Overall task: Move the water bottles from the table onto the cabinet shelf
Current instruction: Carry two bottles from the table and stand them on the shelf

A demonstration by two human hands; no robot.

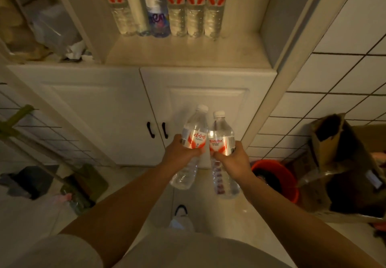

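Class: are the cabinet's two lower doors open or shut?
Shut. Both doors lie flush, edges meeting at the centre seam beside their black handles.

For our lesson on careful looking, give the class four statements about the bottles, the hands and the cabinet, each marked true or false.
1. Each hand holds one water bottle. True: the left hand grips the left bottle, the right hand the right bottle.
2. The held bottles have blue caps. False: both caps are white.
3. Bottles already stand on the cabinet shelf. True.
4. The lower cabinet doors are open. False: both are closed.
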